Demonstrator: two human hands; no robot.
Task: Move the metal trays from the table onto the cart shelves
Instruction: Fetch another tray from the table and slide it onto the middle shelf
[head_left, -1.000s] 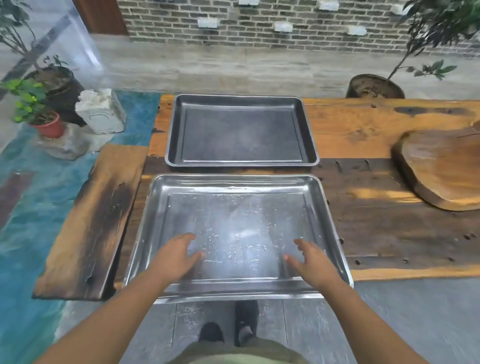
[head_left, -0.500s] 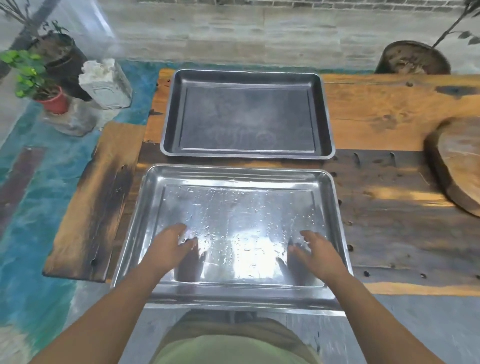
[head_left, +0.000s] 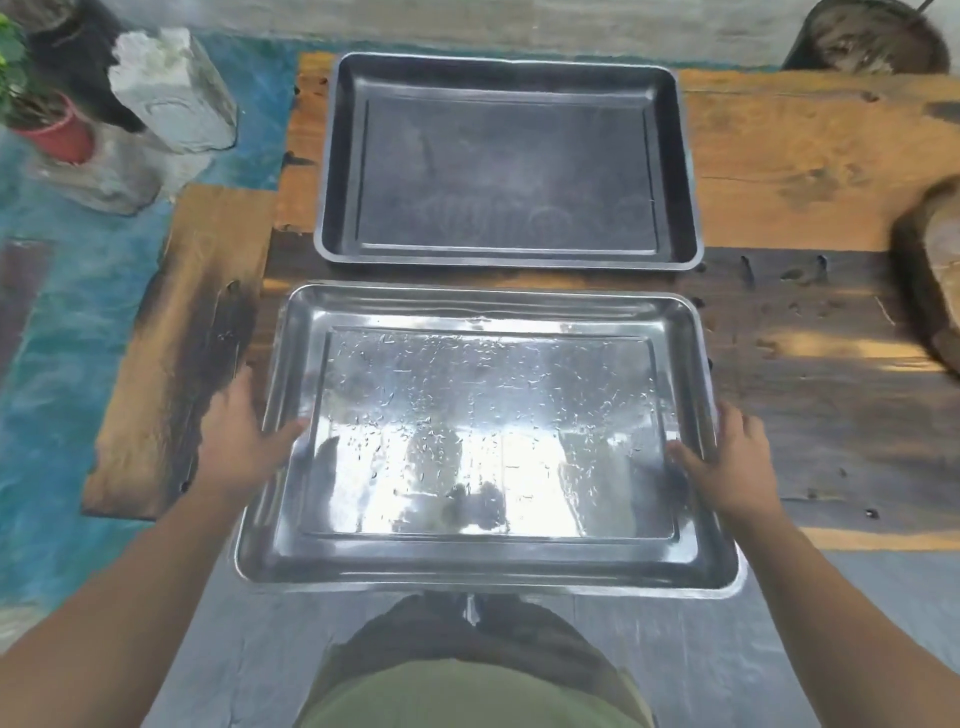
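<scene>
A person's left hand (head_left: 240, 448) and right hand (head_left: 730, 457) clasp the side rims of a wet silver tray (head_left: 485, 441) overhanging the table (head_left: 810, 171) edge; a dark tray (head_left: 509, 161) sits just behind. Droplets could make the grip slip, tilting the tray.

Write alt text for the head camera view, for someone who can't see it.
Two bare hands grip the short sides of a shiny metal tray at a wooden table's near edge: left hand, right hand. A darker metal tray lies just beyond it.
</scene>
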